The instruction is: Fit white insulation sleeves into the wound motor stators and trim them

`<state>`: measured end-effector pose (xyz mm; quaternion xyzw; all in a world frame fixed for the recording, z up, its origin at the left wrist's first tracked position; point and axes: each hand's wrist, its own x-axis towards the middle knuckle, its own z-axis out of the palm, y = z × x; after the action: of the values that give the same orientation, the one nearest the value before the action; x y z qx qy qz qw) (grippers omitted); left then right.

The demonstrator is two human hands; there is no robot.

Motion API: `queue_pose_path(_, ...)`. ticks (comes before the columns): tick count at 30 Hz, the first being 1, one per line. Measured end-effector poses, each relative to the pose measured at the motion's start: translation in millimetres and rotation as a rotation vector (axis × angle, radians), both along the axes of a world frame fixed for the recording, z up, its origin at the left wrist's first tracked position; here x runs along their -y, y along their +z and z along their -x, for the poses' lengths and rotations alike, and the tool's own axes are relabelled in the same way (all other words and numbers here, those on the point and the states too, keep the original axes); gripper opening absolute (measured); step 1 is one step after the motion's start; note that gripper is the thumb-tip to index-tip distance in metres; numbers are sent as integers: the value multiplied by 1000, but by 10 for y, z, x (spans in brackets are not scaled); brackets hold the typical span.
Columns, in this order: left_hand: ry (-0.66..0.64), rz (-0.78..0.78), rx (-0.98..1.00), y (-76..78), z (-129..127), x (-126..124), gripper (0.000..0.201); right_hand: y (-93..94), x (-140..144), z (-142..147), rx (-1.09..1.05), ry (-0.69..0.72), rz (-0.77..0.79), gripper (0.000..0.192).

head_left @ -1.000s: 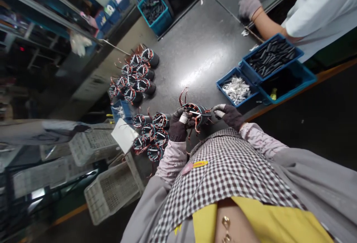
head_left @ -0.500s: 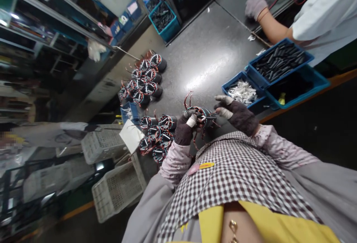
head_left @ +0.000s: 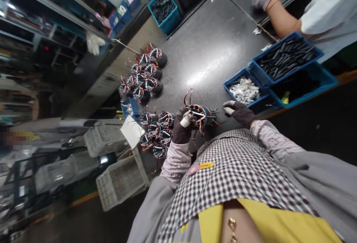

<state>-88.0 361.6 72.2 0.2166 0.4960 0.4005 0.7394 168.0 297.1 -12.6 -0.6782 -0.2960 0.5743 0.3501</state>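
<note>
While left hand [head_left: 182,126] grips wound stator [head_left: 198,113] | right hand [head_left: 239,111] pinches thin white strip [head_left: 208,114] | mid-insertion, I judge | next: steady push.

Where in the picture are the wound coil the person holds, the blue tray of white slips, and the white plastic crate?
wound coil [head_left: 198,113], head view, on its wired top ring.
blue tray of white slips [head_left: 233,78], head view, on its near-left rim.
white plastic crate [head_left: 120,183], head view, on its perforated side wall.

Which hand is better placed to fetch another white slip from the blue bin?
Right. The right hand is free beside the bin of slips; the left hand grips the stator.
</note>
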Motion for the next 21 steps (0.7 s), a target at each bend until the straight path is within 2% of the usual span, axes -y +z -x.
queue_pose_path(4, 29, 4, 44, 36, 13, -6, 44, -262, -36, 63, 53, 65, 17, 9)
queue_pose_path(9, 14, 80, 103, 50, 11, -17, 47, -426, -145, 99, 67, 139, -6, 10)
queue_pose_path(16, 25, 88, 99, -23, 41, -13, 41, -398, -402, -102, -8, 377, 4, 11)
queue_pose_path(18, 30, 85, 108, -44, 49, 0, 41, -375, -424, -77, -14, 422, 18, 11)
queue_pose_path(21, 28, 86, 125, -66, 43, 9, 44, -346, -403, 91, 15, 406, 22, 12)
